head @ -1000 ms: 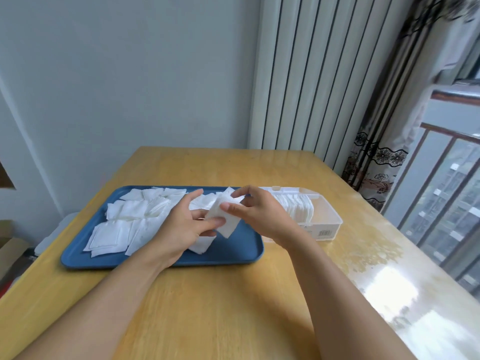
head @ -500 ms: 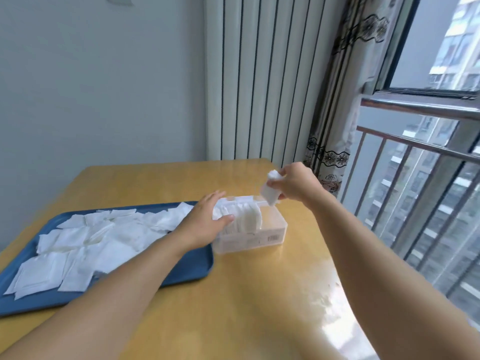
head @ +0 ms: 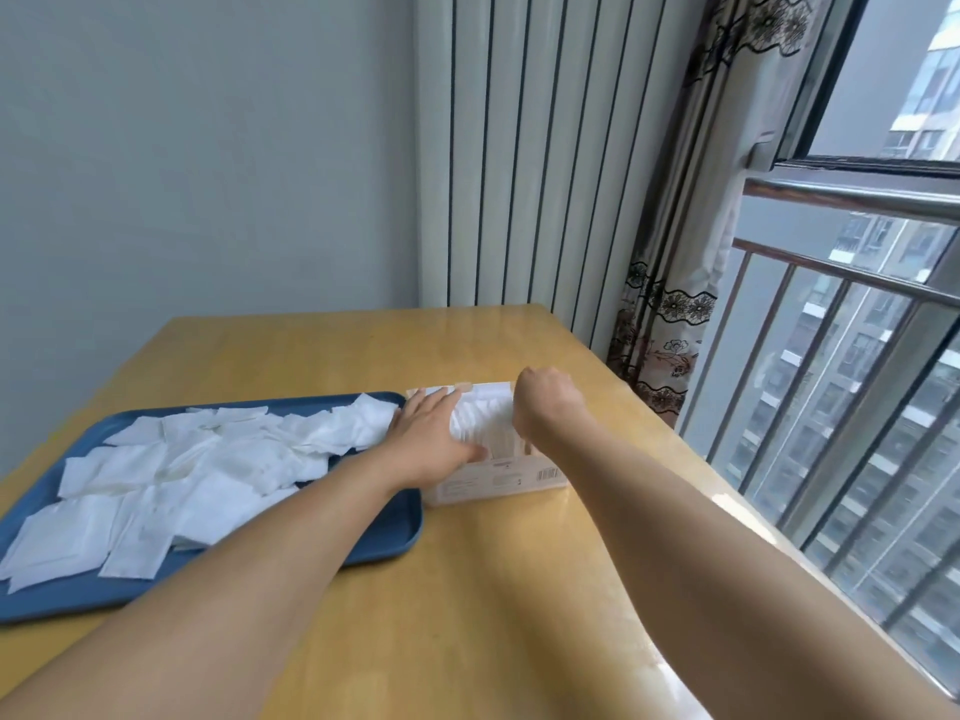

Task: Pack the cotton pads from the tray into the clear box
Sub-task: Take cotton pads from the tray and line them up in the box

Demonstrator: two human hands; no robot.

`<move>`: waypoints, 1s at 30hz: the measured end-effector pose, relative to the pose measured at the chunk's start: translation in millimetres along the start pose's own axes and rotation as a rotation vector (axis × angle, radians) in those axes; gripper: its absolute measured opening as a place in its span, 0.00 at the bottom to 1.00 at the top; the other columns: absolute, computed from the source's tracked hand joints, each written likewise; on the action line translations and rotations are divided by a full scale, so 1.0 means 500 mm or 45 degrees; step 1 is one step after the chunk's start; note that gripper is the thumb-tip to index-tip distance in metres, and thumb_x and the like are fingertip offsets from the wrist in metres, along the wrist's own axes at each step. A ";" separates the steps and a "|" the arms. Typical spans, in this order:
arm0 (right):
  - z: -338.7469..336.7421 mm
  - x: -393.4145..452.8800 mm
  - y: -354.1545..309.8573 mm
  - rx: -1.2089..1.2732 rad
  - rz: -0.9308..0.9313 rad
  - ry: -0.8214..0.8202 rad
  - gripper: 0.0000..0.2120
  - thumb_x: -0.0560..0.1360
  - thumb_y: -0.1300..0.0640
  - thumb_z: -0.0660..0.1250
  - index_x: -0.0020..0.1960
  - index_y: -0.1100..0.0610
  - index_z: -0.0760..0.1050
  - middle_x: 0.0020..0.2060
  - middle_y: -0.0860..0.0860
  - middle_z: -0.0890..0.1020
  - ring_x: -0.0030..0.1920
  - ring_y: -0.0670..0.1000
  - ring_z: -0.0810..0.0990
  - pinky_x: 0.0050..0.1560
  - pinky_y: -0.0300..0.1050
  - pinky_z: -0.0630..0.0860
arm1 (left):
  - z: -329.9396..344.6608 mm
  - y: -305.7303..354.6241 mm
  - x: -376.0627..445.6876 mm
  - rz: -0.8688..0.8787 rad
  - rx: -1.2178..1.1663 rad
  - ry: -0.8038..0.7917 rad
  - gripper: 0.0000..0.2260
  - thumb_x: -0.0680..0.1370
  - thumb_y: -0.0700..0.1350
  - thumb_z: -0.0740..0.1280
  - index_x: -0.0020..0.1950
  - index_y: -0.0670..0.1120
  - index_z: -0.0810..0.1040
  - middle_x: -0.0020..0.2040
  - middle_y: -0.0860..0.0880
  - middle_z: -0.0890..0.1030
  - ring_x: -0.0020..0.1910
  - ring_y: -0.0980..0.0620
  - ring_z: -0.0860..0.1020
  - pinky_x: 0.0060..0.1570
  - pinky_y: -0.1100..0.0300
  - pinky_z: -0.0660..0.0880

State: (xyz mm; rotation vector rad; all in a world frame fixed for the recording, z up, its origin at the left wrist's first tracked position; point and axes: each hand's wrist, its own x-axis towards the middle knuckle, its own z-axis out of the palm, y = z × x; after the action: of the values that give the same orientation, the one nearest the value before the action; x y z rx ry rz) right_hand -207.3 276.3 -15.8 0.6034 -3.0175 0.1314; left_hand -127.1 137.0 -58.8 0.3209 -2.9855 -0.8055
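Clear box (head: 498,475) sits on the table (head: 467,589) touching the tray's (head: 363,543) right end, long axis running away from the camera, pads standing upright inside. Left hand (head: 434,444) lies flat, fingers straight, pressing box pads; right hand (head: 545,407) curls down into the box, grip hidden. Loose pads (head: 208,465) heaped on tray.

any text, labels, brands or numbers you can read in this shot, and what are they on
Nothing can be read as words or numbers.
Clear box: its front wall has a sticker with faint print and what looks like a barcode near the right end, all too small and blurred to read.
Blue tray, cotton pads, table: no print visible.
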 end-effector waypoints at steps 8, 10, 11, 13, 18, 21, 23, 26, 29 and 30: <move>-0.033 0.004 -0.008 0.347 0.106 -0.478 0.22 0.86 0.52 0.52 0.76 0.61 0.65 0.66 0.61 0.75 0.55 0.63 0.83 0.60 0.56 0.80 | -0.003 -0.004 -0.006 0.016 -0.006 -0.025 0.41 0.80 0.59 0.67 0.84 0.51 0.46 0.84 0.54 0.47 0.82 0.50 0.39 0.80 0.45 0.45; -0.036 0.010 -0.006 0.497 0.167 -0.560 0.28 0.84 0.40 0.55 0.73 0.59 0.67 0.65 0.59 0.77 0.55 0.61 0.84 0.53 0.54 0.81 | -0.003 -0.001 -0.009 0.018 -0.022 -0.029 0.41 0.80 0.57 0.67 0.84 0.51 0.45 0.84 0.54 0.47 0.82 0.50 0.39 0.80 0.46 0.45; -0.034 0.014 -0.005 0.514 0.190 -0.583 0.27 0.83 0.39 0.57 0.70 0.60 0.69 0.63 0.58 0.78 0.54 0.60 0.85 0.48 0.51 0.81 | -0.004 0.000 -0.010 0.021 -0.040 -0.027 0.41 0.80 0.57 0.67 0.84 0.51 0.45 0.84 0.54 0.47 0.82 0.50 0.39 0.80 0.47 0.45; -0.024 0.022 -0.007 0.527 0.222 -0.589 0.25 0.83 0.42 0.59 0.66 0.63 0.70 0.58 0.58 0.82 0.51 0.58 0.87 0.50 0.52 0.83 | -0.005 -0.003 -0.012 0.027 -0.085 -0.018 0.41 0.80 0.55 0.68 0.84 0.51 0.45 0.84 0.53 0.47 0.82 0.51 0.39 0.80 0.48 0.46; -0.026 0.006 -0.013 0.490 0.228 -0.518 0.26 0.85 0.42 0.54 0.68 0.63 0.70 0.59 0.59 0.82 0.47 0.57 0.87 0.50 0.51 0.82 | -0.004 -0.006 -0.018 0.083 -0.200 0.055 0.44 0.78 0.58 0.70 0.84 0.51 0.46 0.84 0.52 0.47 0.82 0.52 0.40 0.80 0.48 0.46; -0.061 -0.011 -0.006 0.323 0.111 -0.462 0.20 0.87 0.52 0.53 0.76 0.57 0.66 0.67 0.58 0.74 0.48 0.58 0.87 0.57 0.54 0.82 | -0.019 -0.026 -0.033 0.075 -0.453 0.170 0.44 0.77 0.62 0.70 0.84 0.54 0.48 0.84 0.52 0.47 0.83 0.52 0.45 0.80 0.46 0.51; -0.092 -0.007 0.000 0.205 0.087 -0.351 0.18 0.86 0.54 0.55 0.73 0.57 0.70 0.59 0.57 0.77 0.43 0.57 0.87 0.52 0.54 0.83 | -0.042 -0.052 -0.045 0.068 -0.520 0.320 0.37 0.78 0.61 0.69 0.83 0.56 0.55 0.83 0.52 0.54 0.82 0.51 0.54 0.79 0.48 0.58; -0.131 0.002 -0.030 0.127 0.080 -0.052 0.15 0.83 0.51 0.61 0.55 0.63 0.77 0.41 0.55 0.79 0.40 0.55 0.83 0.39 0.49 0.80 | -0.086 -0.110 -0.072 0.049 -0.451 0.523 0.25 0.81 0.51 0.67 0.78 0.54 0.67 0.78 0.53 0.68 0.77 0.51 0.64 0.72 0.54 0.64; -0.125 0.000 -0.119 0.285 -0.218 0.097 0.12 0.79 0.57 0.67 0.61 0.56 0.80 0.53 0.52 0.84 0.50 0.54 0.83 0.47 0.45 0.79 | -0.127 -0.182 -0.103 -0.101 -0.296 0.586 0.20 0.82 0.45 0.66 0.74 0.52 0.72 0.73 0.53 0.74 0.73 0.50 0.69 0.69 0.53 0.68; -0.114 -0.011 -0.157 0.359 -0.338 0.043 0.14 0.78 0.59 0.68 0.63 0.54 0.80 0.57 0.51 0.84 0.54 0.53 0.82 0.52 0.45 0.79 | -0.135 -0.208 -0.111 -0.165 -0.249 0.574 0.19 0.81 0.44 0.65 0.73 0.52 0.73 0.72 0.53 0.75 0.72 0.50 0.70 0.69 0.53 0.69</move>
State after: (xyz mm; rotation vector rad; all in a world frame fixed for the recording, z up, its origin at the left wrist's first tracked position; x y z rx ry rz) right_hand -169.3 211.8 45.8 1.0045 -2.8717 0.5508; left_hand -47.5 27.3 -51.5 0.6012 -2.4681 -0.8877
